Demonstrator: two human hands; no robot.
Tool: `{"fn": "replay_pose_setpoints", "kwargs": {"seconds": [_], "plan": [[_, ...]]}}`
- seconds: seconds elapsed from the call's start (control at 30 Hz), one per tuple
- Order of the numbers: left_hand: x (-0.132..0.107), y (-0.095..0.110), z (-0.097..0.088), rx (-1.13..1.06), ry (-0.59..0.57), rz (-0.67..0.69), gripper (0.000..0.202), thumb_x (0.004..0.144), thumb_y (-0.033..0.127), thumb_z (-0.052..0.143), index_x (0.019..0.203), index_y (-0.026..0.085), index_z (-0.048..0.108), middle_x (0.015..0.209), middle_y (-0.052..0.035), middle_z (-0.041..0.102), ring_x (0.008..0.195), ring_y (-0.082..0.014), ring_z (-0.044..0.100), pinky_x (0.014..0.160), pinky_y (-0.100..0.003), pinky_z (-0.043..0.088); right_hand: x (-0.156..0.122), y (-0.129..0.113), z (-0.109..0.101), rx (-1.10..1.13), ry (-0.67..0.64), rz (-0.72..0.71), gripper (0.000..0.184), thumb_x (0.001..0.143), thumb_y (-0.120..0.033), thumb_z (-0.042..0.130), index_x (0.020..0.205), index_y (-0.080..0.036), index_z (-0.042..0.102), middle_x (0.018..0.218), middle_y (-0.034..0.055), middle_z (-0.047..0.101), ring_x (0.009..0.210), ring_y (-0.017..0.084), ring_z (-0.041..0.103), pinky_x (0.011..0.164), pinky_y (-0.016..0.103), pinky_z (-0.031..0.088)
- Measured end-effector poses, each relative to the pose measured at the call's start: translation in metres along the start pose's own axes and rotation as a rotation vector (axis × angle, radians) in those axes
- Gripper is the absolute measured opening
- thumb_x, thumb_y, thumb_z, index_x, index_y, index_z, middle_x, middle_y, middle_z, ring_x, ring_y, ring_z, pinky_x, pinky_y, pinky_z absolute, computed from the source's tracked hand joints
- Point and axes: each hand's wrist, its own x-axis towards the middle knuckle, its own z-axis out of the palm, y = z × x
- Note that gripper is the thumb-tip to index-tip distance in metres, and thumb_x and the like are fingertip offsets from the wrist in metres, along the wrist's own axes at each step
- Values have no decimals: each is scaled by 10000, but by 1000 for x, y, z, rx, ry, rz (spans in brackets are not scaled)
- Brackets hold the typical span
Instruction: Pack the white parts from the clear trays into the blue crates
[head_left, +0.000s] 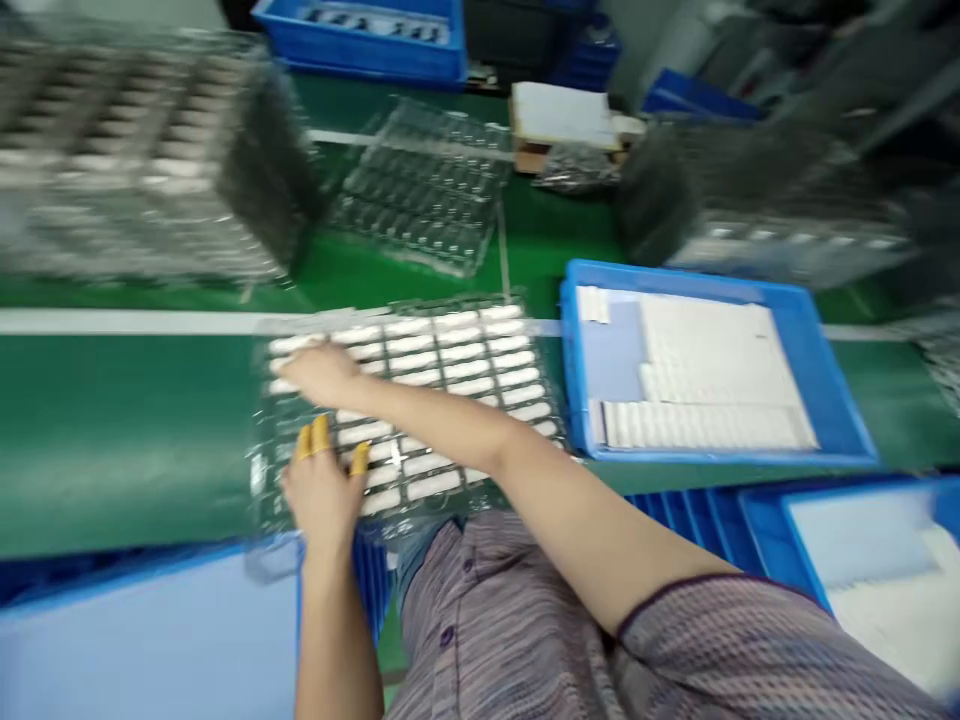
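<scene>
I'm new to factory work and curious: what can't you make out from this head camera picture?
All in the head view:
- Whether the left hand or right hand grips anything: the fingers hide it.
- What lies beneath the hands: they cover that part of the clear plastic tray.
- What the white parts are: blurred and too small.
- How many layers the stack of clear trays has: motion blur.
- The whole blue crate at lower right: cut off by the frame edges.

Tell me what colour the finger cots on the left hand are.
Yellow; the finger cots on the left hand show best in the head view.
</scene>
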Motion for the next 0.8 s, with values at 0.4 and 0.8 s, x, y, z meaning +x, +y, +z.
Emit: {"fn": "replay_pose_setpoints", "kwargs": {"seconds": [0.4,0.8], "plan": [[16,0,-6,-80,29,-80,868,805,553,517,1605,226,435,1600,-197,514,1400,-542,528,1120,-722,429,-266,57,-60,836,238,-41,134,994,-276,646,1045,-258,769,1193,-21,790,1071,132,734,967,236,544],[20,-4,-8,-10,36,-104,923,737,624,563,1614,383,406,1602,-116,532,1360,-558,552,1037,-746,498,-473,194,-70,-36,107,1390,451,948,-262,658,1370,-120,585,1349,203,681,1145,299,709,906,349,531]]}}
